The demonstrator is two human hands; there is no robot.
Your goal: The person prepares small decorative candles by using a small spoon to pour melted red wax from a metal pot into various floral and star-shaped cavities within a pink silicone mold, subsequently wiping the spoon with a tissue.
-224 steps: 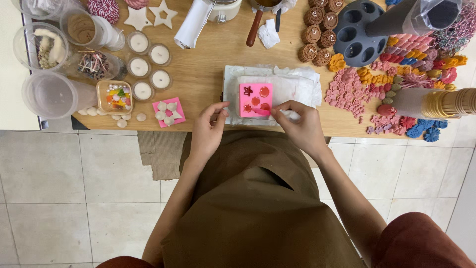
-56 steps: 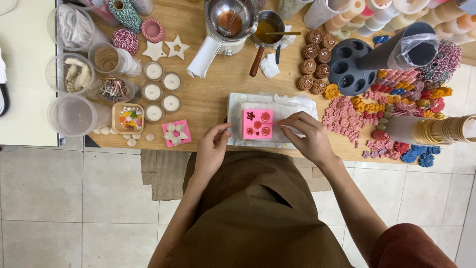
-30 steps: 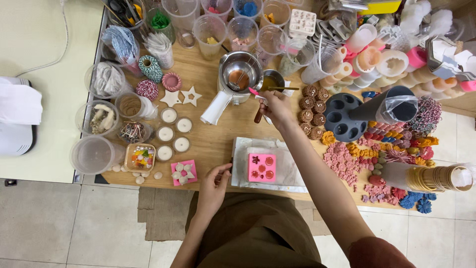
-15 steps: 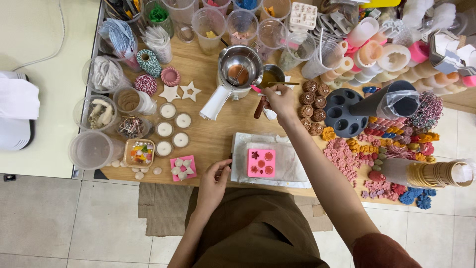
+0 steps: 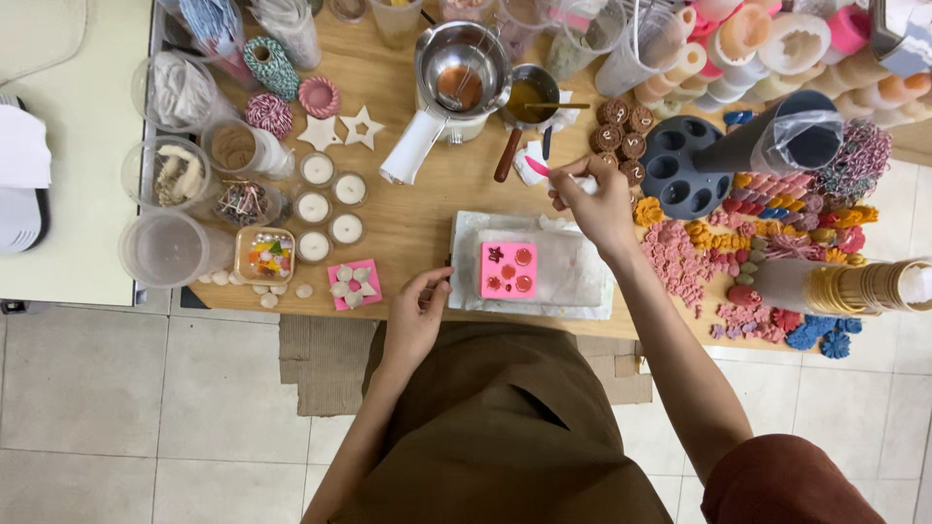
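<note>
Setting: wooden tabletop (image 5: 427, 209) crowded with craft supplies, tiled floor below.
Right hand (image 5: 594, 199): closed around a small pink-tipped tool (image 5: 537, 166), raised just beyond the sheet's far edge.
Left hand (image 5: 419, 311): fingers loosely curled, nothing held, resting at the near left edge of the white sheet (image 5: 573, 277).
Pink mold (image 5: 509, 270): laid flat on the sheet, between both hands.
Beyond: steel pouring pot (image 5: 463, 73), small pan (image 5: 525, 97).

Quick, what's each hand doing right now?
Left hand: open, fingertips at the white sheet.
Right hand: closed on a pink-tipped tool.
</note>
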